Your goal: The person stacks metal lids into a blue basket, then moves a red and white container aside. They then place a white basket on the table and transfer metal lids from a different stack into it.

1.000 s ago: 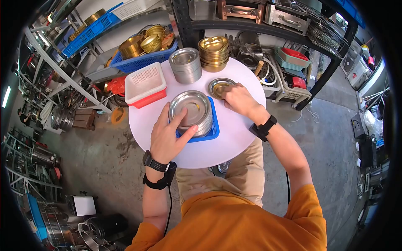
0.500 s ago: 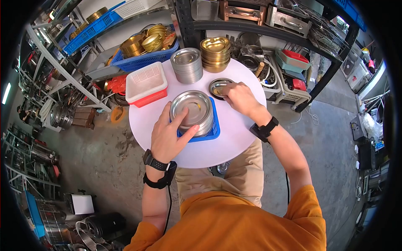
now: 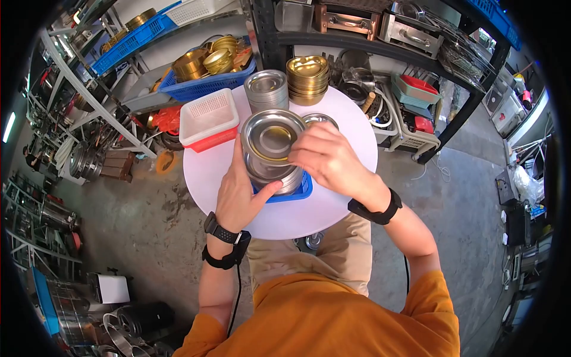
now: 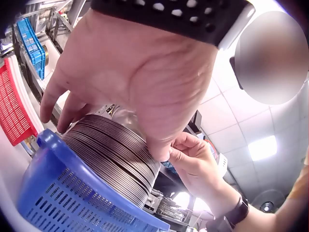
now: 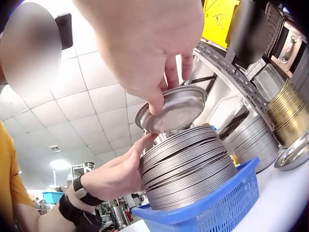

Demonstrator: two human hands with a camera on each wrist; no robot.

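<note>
My right hand (image 3: 330, 157) pinches the rim of a shallow round metal plate (image 3: 270, 140) between thumb and fingers. The plate is tilted, close above a tall stack of like plates (image 5: 188, 169). That stack stands in a small blue basket (image 3: 306, 187). My left hand (image 3: 235, 199) rests against the stack's near left side, its fingers loosely extended along the edge and its thumb near the front. In the head view the held plate covers much of the stack's top. Behind my right hand, partly hidden, another shallow metal dish (image 3: 321, 119) lies on the table.
A second stack of silver plates (image 3: 267, 104) stands at the back of the round white table (image 3: 285, 223), beside a stack of golden bowls (image 3: 307, 77). A white basket (image 3: 208, 116) nested in a red one is at the left. Loaded shelves stand beyond.
My right hand has moved left from the dish at the table's right, bringing a plate over the stack. Another dish is still visible there. My left hand has stayed beside the stack.
</note>
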